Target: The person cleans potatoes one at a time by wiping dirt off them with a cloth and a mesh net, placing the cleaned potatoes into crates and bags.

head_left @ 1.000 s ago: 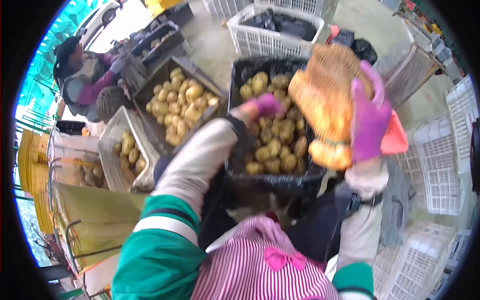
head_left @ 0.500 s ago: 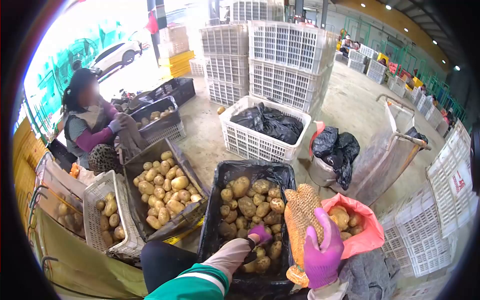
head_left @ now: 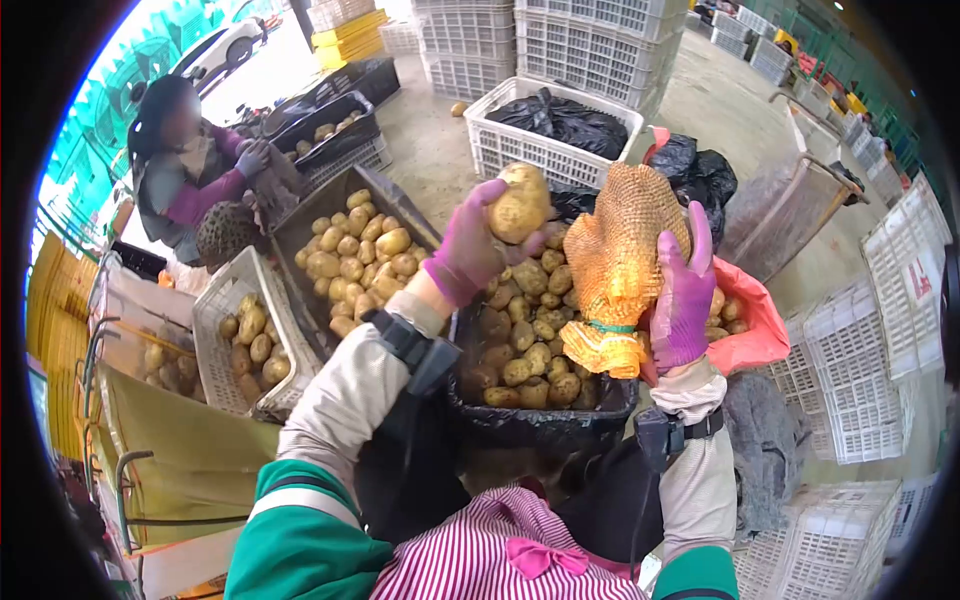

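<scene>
My left hand (head_left: 470, 245), in a purple glove, is closed around a large potato (head_left: 520, 203), raised above a black-lined crate (head_left: 540, 425) of potatoes. My right hand (head_left: 683, 305), also gloved in purple, grips the side of an orange-and-tan mesh bundle (head_left: 628, 245) with a green band near its lower end. One finger points up while the thumb lies against the mesh; the other fingers are partly hidden. The bundle hangs over the crate's right side. Behind my right hand stands a red-pink sack (head_left: 755, 310) with potatoes inside.
Left of the crate, a dark-lined crate (head_left: 415, 215) and a white crate (head_left: 290, 390) hold potatoes. A person (head_left: 185, 190) sits at the far left. Ahead stands a white crate with black plastic (head_left: 485, 150). White crates (head_left: 850, 350) are stacked on the right, near grey cloth (head_left: 755, 440).
My left hand has come up out of the crate with a potato. My right hand and the mesh bundle have risen together. The view has tilted downward.
</scene>
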### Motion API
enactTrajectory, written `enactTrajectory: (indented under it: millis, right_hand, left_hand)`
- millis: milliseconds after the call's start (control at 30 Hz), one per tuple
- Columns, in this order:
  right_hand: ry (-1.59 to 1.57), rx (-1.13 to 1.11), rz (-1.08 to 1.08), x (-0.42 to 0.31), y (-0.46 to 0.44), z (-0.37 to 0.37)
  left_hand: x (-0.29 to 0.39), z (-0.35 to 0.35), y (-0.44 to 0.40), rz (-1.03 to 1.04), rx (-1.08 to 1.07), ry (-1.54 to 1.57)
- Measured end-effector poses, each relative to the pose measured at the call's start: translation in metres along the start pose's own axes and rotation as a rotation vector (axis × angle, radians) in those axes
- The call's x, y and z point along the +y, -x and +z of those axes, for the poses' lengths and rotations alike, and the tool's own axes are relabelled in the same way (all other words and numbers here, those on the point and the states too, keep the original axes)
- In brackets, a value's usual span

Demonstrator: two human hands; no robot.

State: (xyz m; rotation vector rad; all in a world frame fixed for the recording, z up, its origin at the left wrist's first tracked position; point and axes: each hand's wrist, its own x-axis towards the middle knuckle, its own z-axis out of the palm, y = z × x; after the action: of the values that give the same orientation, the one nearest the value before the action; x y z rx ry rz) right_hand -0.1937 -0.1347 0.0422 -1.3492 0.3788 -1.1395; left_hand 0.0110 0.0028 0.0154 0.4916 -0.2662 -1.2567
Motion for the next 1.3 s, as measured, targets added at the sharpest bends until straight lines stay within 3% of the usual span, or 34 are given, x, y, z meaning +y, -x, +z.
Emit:
enactTrajectory:
  millis: [67, 100, 200, 233, 333, 367, 400, 467, 500, 533, 600, 667, 700, 767, 867, 933, 967, 1000, 1067, 1100, 1133, 1200, 1233, 1300]
  right_hand:
    - [-0.170, -0.053, 0.055, -0.009, 0.011, 0.024]
    - [-0.008, -0.172, 0.005, -0.015, 0.019, 0.035]
    - [0.438, -0.471, -0.328, 0.009, 0.042, 0.051]
    - [0.796, -0.558, -0.571, 0.015, 0.032, 0.053]
    - [0.872, -0.381, -0.611, 0.028, 0.027, 0.069]
    - [0.777, -0.368, -0.568, 0.030, 0.024, 0.071]
    - [0.790, -0.368, -0.562, 0.035, 0.018, 0.070]
    - [0.433, -0.248, -0.204, 0.049, 0.003, 0.066]
    - [0.210, -0.297, 0.093, 0.051, -0.009, 0.056]
    - [0.505, -0.305, 0.042, 0.054, -0.022, 0.042]
    - [0.634, -0.360, 0.177, 0.056, -0.032, 0.033]
    - [0.444, -0.329, 0.267, 0.045, -0.026, 0.028]
    - [0.299, -0.304, 0.300, 0.036, -0.021, 0.027]
    - [0.111, -0.249, 0.316, 0.023, -0.017, 0.027]
    - [-0.034, -0.191, 0.208, -0.004, -0.003, 0.035]
    - [0.078, -0.271, 0.035, -0.011, 0.013, 0.047]
    - [0.321, -0.377, -0.178, 0.002, 0.022, 0.049]
    - [0.542, -0.432, -0.417, 0.015, 0.032, 0.051]
    - [0.906, -0.388, -0.639, 0.025, 0.041, 0.063]
    - [0.835, -0.326, -0.577, 0.026, 0.038, 0.064]
    - [0.846, -0.322, -0.566, 0.029, 0.029, 0.059]
    - [0.228, -0.306, 0.067, 0.037, -0.003, 0.042]
    - [-0.002, -0.295, 0.273, 0.038, -0.009, 0.034]
    - [0.071, -0.251, 0.197, 0.039, -0.009, 0.028]
  left_hand:
    - [-0.013, 0.016, 0.015, 0.111, -0.005, -0.061]
    - [-0.029, 0.001, 0.004, 0.441, -0.037, -0.456]
    - [-0.031, 0.012, 0.008, 0.925, 0.032, -1.437]
    - [-0.036, 0.031, 0.012, 0.762, -0.070, -0.835]
    - [-0.059, 0.041, 0.019, 0.495, -0.014, -0.221]
    - [-0.062, 0.025, 0.008, 0.803, 0.052, -0.768]
    - [-0.070, 0.009, -0.004, 0.816, 0.019, -0.783]
    - [-0.086, -0.024, -0.027, 0.840, -0.048, -0.812]
    - [-0.078, 0.005, -0.006, 0.663, 0.093, -1.018]
    - [-0.073, 0.027, 0.011, 0.474, 0.230, -1.216]
    - [-0.070, 0.026, 0.016, 0.381, 0.173, -1.115]
    - [-0.065, 0.005, 0.009, 0.247, -0.022, -0.843]
    - [-0.068, -0.001, 0.003, 0.197, -0.055, -0.488]
    - [-0.032, 0.014, 0.026, -0.059, -0.280, -0.312]
    - [-0.025, 0.023, 0.035, -0.013, -0.181, -0.161]
    - [-0.027, 0.014, 0.031, 0.067, -0.113, -0.136]
    - [-0.035, 0.007, 0.028, 0.523, -0.260, -0.852]
    - [-0.043, -0.001, 0.025, 1.113, -0.063, -1.472]
    - [-0.059, -0.002, 0.021, 0.801, -0.102, -1.280]
    - [-0.061, 0.004, 0.021, 0.924, -0.067, -1.470]
    - [-0.061, 0.005, 0.022, 0.911, -0.074, -1.463]
    - [-0.060, -0.002, 0.018, 0.950, -0.205, -1.577]
    - [-0.060, -0.003, 0.017, 0.995, -0.227, -1.613]
    - [-0.056, 0.002, 0.018, 0.965, -0.202, -1.600]
